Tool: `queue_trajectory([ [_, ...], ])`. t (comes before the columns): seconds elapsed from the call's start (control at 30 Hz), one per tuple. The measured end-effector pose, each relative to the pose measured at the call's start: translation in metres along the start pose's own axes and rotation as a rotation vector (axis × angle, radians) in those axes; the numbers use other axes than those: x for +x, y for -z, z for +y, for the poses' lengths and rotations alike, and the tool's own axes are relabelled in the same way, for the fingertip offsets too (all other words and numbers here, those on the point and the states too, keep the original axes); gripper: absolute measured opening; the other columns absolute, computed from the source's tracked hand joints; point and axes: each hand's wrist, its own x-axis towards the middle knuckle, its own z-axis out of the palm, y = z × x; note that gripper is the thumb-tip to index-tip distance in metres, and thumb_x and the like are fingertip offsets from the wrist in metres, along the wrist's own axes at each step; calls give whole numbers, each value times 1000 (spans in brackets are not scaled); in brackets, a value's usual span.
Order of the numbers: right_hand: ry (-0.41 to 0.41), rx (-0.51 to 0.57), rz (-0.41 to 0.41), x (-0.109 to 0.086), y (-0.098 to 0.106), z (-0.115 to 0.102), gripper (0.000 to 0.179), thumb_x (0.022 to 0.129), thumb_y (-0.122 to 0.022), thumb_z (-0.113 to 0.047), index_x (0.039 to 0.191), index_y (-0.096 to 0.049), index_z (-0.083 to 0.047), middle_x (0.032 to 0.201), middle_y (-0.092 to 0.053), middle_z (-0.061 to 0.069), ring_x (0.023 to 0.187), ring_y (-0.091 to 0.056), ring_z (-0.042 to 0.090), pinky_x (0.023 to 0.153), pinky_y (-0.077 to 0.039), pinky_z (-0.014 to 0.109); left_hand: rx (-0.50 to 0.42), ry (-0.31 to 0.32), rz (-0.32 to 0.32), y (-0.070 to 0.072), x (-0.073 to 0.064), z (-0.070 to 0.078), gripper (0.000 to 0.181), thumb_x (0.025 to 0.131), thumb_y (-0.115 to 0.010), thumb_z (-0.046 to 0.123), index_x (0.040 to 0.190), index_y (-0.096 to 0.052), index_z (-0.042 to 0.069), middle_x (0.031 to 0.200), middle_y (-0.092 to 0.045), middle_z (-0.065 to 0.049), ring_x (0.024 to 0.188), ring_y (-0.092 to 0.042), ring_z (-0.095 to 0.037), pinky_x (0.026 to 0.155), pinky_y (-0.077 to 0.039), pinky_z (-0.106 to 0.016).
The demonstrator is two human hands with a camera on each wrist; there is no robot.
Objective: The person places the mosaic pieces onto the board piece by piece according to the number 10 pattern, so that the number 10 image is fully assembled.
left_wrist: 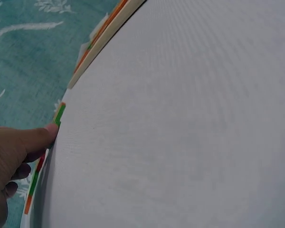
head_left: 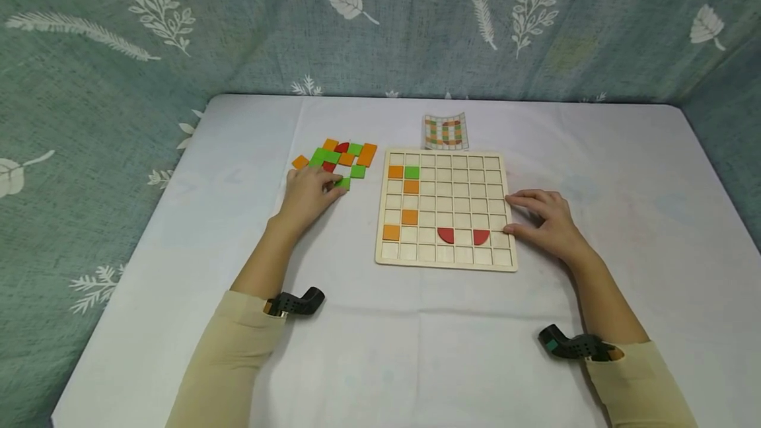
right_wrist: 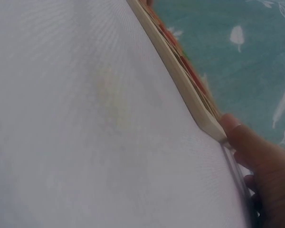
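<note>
My left hand [head_left: 309, 193] is at a loose group of flat coloured tiles. Its thumb and forefinger pinch a small green tile [head_left: 343, 183] at the near side of the group; the left wrist view has the thumb [left_wrist: 40, 137] against a green edge. A square wooden grid board [head_left: 446, 259] lies to the right, holding several orange squares, one green square [head_left: 411, 172] and two red quarter-circles. My right hand [head_left: 549, 223] rests at the board's right edge, thumb and forefinger apart and touching the rim. In the right wrist view, the thumb [right_wrist: 247, 142] lies by the board's corner.
Beyond the board lies a small pattern card [head_left: 446, 132], slightly curled. More orange, green and red pieces, such as an orange tile [head_left: 366, 154], lie left of the board. All rests on a table with a white cloth [head_left: 368, 342], a patterned teal curtain [head_left: 380, 32] behind it.
</note>
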Motion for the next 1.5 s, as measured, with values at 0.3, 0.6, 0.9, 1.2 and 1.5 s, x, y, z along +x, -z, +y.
queue_trajectory([
  [0.3,-44,-6,-8,1,2,-3,58,69,-83,-14,122,-61,-1,122,-54,22,114,-37,39,95,-20,56,-87,-5,-21,-9,-10,4,34,84,-71,31,103,-67,3,83,-62,-5,90,-50,-23,82,-40,-39],
  [0.6,-40,-1,-14,1,2,-5,58,69,-83,-13,122,-61,0,122,-53,23,114,-37,40,95,-19,56,-125,-196,31,-18,-8,21,30,81,-74,30,96,-69,5,74,-56,-1,79,-48,-19,73,-37,-33],
  [0.9,-44,-12,-19,0,1,-3,58,70,-82,-15,122,-61,-1,122,-53,22,114,-37,39,93,-21,56,-203,-320,4,-30,0,37,30,80,-76,31,93,-67,6,75,-55,0,79,-47,-16,73,-38,-30],
  [1.2,-47,-8,-17,0,1,-4,58,69,-83,-14,122,-61,-1,121,-53,22,114,-37,40,93,-21,56,-253,-381,-24,-36,10,51,29,79,-76,31,93,-68,7,75,-57,1,75,-48,-14,76,-38,-30],
  [1.5,-71,-17,-26,1,1,-5,59,71,-83,-16,123,-60,-1,123,-53,22,115,-37,40,94,-21,56,-301,-324,-97,-42,15,64,29,81,-75,31,99,-69,8,80,-60,2,80,-48,-15,79,-37,-31],
])
